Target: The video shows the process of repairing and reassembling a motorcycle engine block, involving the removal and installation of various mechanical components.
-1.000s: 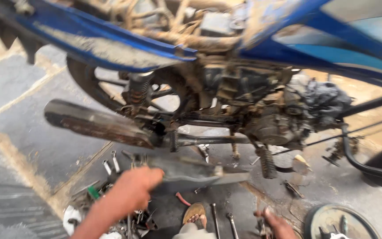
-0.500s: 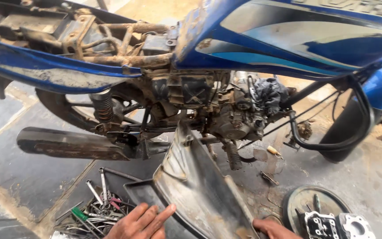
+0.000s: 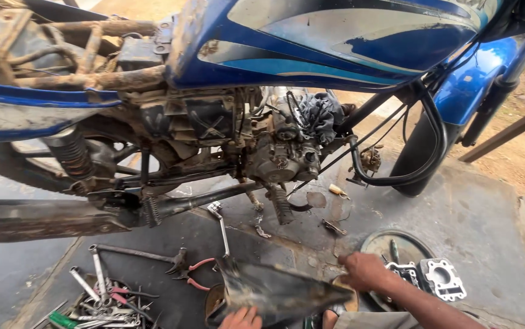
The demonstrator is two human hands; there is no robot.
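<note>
Below the motorcycle (image 3: 262, 91), both hands, left hand (image 3: 242, 318) and right hand (image 3: 363, 271), now grip the lowered panel (image 3: 277, 289).

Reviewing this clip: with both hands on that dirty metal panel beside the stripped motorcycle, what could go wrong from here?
1. The dark metal panel tapers to a thin point near the right hand; a slip might cut skin.
2. The left hand grips only its lower edge, so the panel may tip onto the pliers.
3. Loose tools crowd the floor nearby, and the panel could catch them.
</note>
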